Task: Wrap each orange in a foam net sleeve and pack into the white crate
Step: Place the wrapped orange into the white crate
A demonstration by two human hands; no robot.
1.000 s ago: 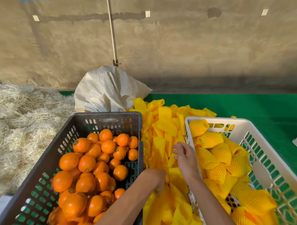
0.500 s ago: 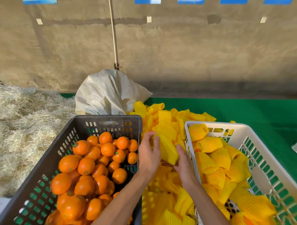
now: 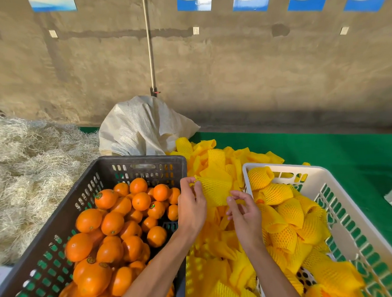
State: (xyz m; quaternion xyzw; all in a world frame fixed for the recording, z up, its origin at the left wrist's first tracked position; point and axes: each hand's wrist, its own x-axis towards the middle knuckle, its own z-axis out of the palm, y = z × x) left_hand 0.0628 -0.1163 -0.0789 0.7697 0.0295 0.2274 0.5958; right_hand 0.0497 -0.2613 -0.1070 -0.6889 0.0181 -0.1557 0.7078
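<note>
Holding one yellow foam net sleeve (image 3: 215, 191) above the loose sleeve pile (image 3: 219, 269), between the dark crate of oranges (image 3: 117, 220) and the white crate (image 3: 357, 211), both hands pinch it: left hand (image 3: 191, 209) at its upper left corner, right hand (image 3: 244, 213) seemingly at its lower edge. It looks light, soft and stretchy; grip its open rim. Its long axis slants from upper left to lower right.
</note>
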